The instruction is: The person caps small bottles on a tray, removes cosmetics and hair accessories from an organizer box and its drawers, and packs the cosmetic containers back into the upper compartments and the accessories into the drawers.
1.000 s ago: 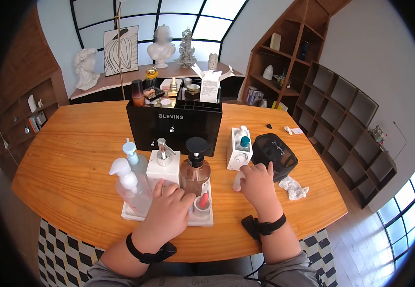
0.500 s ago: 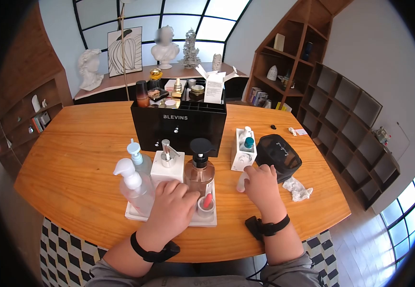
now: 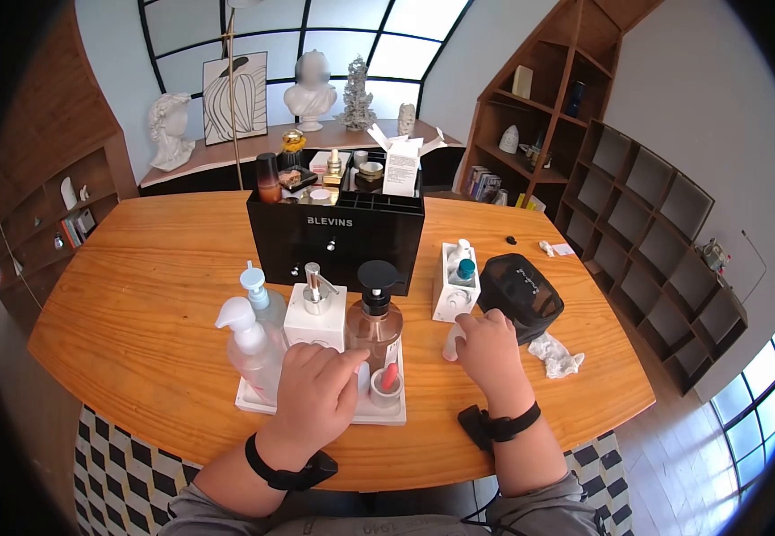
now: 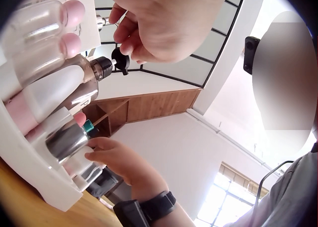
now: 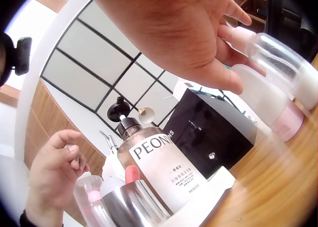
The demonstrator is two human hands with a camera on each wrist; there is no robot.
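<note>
My left hand [image 3: 320, 393] hovers over the white tray [image 3: 392, 416], its fingers loosely curled with nothing in them. Below it stand a frosted tube with a pink cap [image 4: 54, 90] and clear bottles with round pink caps [image 4: 39, 63]. Beside it on the tray are a brown pump bottle [image 3: 374, 332], a white square dispenser [image 3: 320, 332], clear pump bottles [image 3: 249, 347] and a silver cup [image 5: 136, 204] with a pink-tipped stick. My right hand [image 3: 492, 357] pinches the upper end of another frosted tube [image 5: 266, 95] standing cap-down, its fingers near a clear pink-capped bottle [image 5: 280, 60].
A black cosmetics organizer [image 3: 334, 250] full of makeup stands behind the tray. Right of it are a white holder [image 3: 454, 302] with small bottles, a black mesh bag [image 3: 523, 299] and crumpled tissue [image 3: 555, 357]. The table's front edge lies under my forearms.
My left hand has drawn up and back from among the tray's bottles, its fingers curling in, and a frosted tube now shows beside it. My right hand barely moves.
</note>
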